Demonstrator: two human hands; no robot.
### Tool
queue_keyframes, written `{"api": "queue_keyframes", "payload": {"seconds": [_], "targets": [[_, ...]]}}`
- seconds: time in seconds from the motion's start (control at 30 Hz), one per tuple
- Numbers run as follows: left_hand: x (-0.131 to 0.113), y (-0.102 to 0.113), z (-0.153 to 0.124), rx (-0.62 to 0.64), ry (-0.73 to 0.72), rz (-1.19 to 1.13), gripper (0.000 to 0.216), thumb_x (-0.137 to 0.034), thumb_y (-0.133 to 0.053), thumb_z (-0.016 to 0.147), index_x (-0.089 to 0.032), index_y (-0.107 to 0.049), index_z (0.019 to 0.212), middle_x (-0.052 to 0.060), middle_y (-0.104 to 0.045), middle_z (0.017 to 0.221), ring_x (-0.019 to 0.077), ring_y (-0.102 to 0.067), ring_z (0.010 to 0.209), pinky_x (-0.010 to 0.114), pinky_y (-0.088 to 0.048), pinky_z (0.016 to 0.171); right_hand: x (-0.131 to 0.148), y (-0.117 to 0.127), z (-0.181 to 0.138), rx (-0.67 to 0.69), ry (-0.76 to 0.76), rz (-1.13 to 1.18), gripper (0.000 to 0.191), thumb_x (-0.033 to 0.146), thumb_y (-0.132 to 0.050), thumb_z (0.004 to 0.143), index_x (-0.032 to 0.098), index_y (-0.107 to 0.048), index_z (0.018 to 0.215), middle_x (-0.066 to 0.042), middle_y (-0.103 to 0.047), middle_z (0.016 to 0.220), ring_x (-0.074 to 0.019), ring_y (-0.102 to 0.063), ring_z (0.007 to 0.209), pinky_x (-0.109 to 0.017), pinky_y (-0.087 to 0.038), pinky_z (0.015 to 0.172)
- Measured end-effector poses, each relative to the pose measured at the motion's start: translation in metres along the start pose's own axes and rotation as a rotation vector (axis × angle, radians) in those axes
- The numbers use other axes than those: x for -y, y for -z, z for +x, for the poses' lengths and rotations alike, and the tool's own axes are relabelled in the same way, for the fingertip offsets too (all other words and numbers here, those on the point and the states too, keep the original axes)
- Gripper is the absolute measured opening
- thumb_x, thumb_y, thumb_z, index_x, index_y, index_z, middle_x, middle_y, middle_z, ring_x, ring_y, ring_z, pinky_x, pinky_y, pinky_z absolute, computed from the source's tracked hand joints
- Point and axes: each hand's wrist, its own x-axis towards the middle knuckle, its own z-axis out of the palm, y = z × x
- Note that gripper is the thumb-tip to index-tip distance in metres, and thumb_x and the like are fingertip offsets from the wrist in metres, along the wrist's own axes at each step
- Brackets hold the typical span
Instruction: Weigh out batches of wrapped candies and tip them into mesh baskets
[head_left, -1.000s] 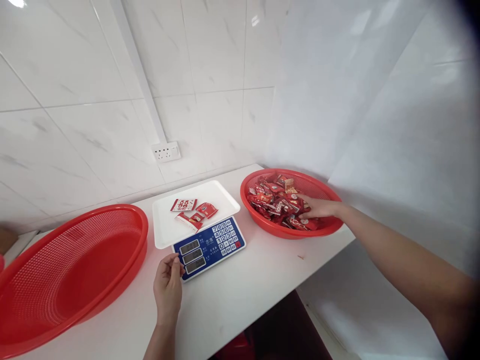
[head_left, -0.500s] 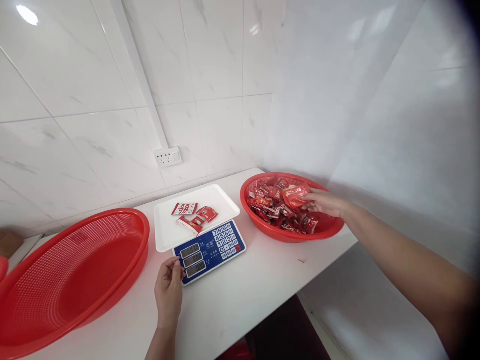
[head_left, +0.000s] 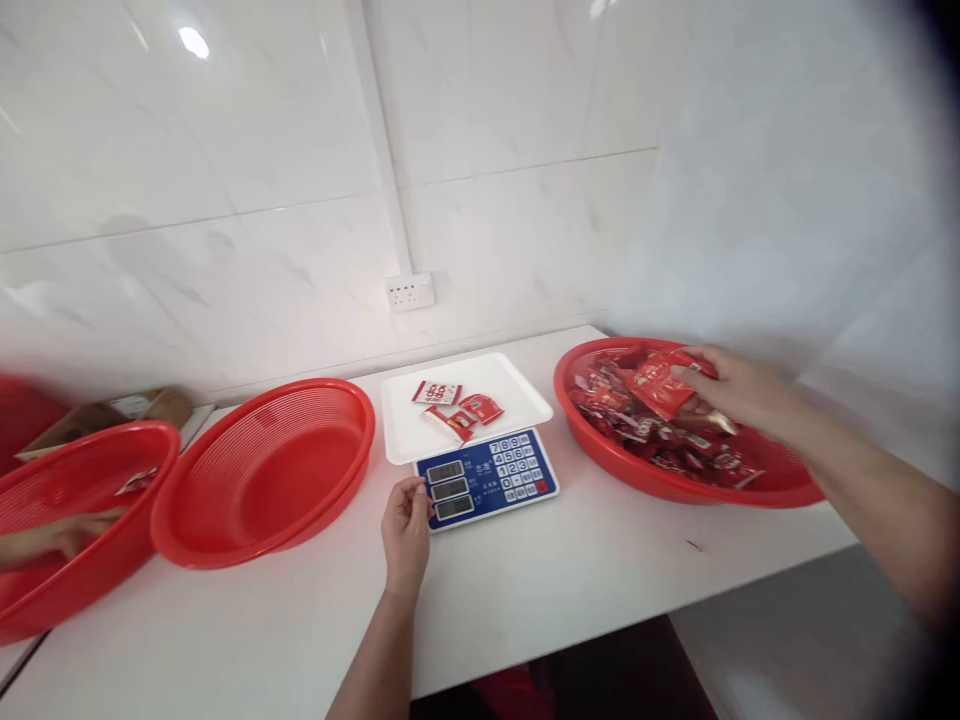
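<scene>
My right hand (head_left: 724,385) holds a red snack packet (head_left: 661,382) over the right-hand red basket (head_left: 637,470), which is heaped with similar packets (head_left: 630,415). Curled with fingertips together, my left hand (head_left: 407,525) touches the left edge of a blue digital scale (head_left: 486,480); whatever its fingers may pinch is hidden. On top of the scale sits a white tray (head_left: 405,430). A few small packets lie on it: one red-and-white with lettering (head_left: 438,393), one red (head_left: 481,407) and one paler, partly overlapped (head_left: 448,425).
An oval red basket (head_left: 262,490) stands left of the scale. Further left, another person's hand (head_left: 67,537) reaches into another red basket (head_left: 142,520). A cardboard box (head_left: 169,408) sits behind. A tiny scrap (head_left: 696,546) lies near the table's front edge. A socket (head_left: 409,291) is on the wall.
The view has swung left, bringing the other person's hand and basket into sight. My right hand has drawn the packet a little up and closer. My left hand stays by the scale.
</scene>
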Motion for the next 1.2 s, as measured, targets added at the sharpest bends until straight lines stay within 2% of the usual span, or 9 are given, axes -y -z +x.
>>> {"api": "queue_keyframes", "payload": {"seconds": [0.17,0.33,0.47,0.53,0.6,0.67,0.77,0.93,1.2], "targets": [[0.002,0.002,0.000,-0.007,-0.011,-0.005,0.020,-0.037,-0.056,0.078,-0.018,-0.057,0.085,-0.002,-0.053,0.064,0.0112,-0.051,0.056,0.022,-0.043,0.054,0.035,-0.053,-0.019,0.078,0.316,-0.078,0.043,0.036,-0.050,0.083,0.025,-0.045,0.124,-0.008,-0.056,0.120,-0.0222,-0.063,0.085,-0.036,-0.047,0.082],[0.009,0.005,0.002,-0.012,-0.037,0.003,0.019,-0.036,-0.053,0.080,-0.018,-0.057,0.087,-0.002,-0.052,0.064,0.0115,-0.050,0.057,0.023,-0.042,0.055,0.076,-0.127,-0.035,0.189,0.655,-0.150,0.033,0.031,-0.040,0.087,0.029,-0.050,0.119,-0.002,-0.059,0.117,-0.0237,-0.057,0.102,-0.039,-0.045,0.088],[0.010,0.006,0.003,-0.035,-0.043,0.010,0.018,-0.034,-0.052,0.081,-0.018,-0.056,0.087,-0.002,-0.051,0.065,0.0113,-0.050,0.057,0.022,-0.042,0.055,0.089,-0.157,-0.050,0.226,0.762,-0.158,0.050,0.033,-0.048,0.083,0.032,-0.037,0.131,0.000,-0.031,0.143,-0.0258,-0.042,0.122,-0.040,-0.041,0.094],[0.008,0.006,0.002,-0.051,-0.045,-0.001,0.018,-0.035,-0.052,0.082,-0.018,-0.055,0.088,-0.002,-0.051,0.065,0.0112,-0.050,0.057,0.023,-0.042,0.055,0.078,-0.159,-0.062,0.222,0.829,-0.115,0.044,0.036,-0.047,0.084,0.031,-0.041,0.127,-0.002,-0.037,0.139,-0.0243,-0.041,0.122,-0.040,-0.040,0.095],[0.004,0.006,0.000,-0.070,-0.053,-0.028,0.020,-0.037,-0.051,0.083,-0.019,-0.054,0.089,-0.003,-0.050,0.063,0.0113,-0.050,0.056,0.023,-0.042,0.055,0.057,-0.156,-0.078,0.193,0.869,-0.036,0.026,0.037,-0.040,0.087,0.027,-0.053,0.107,-0.004,-0.057,0.115,-0.0204,-0.052,0.106,-0.035,-0.043,0.089],[0.001,0.006,-0.002,-0.087,-0.069,-0.059,0.023,-0.042,-0.048,0.084,-0.020,-0.053,0.089,-0.003,-0.049,0.061,0.0115,-0.050,0.056,0.023,-0.042,0.054,0.027,-0.153,-0.094,0.199,0.801,-0.031,0.024,0.041,-0.038,0.087,0.025,-0.053,0.076,-0.002,-0.060,0.075,-0.0169,-0.057,0.071,-0.029,-0.047,0.068],[-0.002,0.006,-0.004,-0.124,-0.099,-0.107,0.028,-0.046,-0.042,0.088,-0.020,-0.051,0.088,-0.004,-0.049,0.059,0.0116,-0.050,0.055,0.023,-0.041,0.054,-0.020,-0.155,-0.117,0.241,0.606,-0.053,0.041,0.050,-0.037,0.084,0.023,-0.031,0.053,0.003,-0.036,0.048,-0.0130,-0.039,0.045,-0.026,-0.035,0.046],[-0.004,0.008,-0.003,-0.213,-0.104,-0.198,0.027,-0.045,-0.039,0.090,-0.020,-0.047,0.082,-0.004,-0.048,0.059,0.0098,-0.048,0.052,0.022,-0.039,0.053,-0.063,-0.171,-0.139,0.360,0.359,-0.008,0.047,0.056,-0.032,0.081,0.021,-0.019,0.054,0.004,-0.023,0.050,-0.0118,-0.032,0.046,-0.023,-0.030,0.044],[-0.001,0.011,0.004,-0.261,-0.038,-0.245,0.027,-0.044,-0.041,0.089,-0.020,-0.047,0.079,-0.004,-0.048,0.059,0.0090,-0.047,0.052,0.021,-0.039,0.052,-0.059,-0.177,-0.138,0.378,0.350,-0.016,0.045,0.054,-0.035,0.081,0.021,-0.020,0.054,0.004,-0.021,0.052,-0.0109,-0.028,0.047,-0.022,-0.029,0.045]]}}
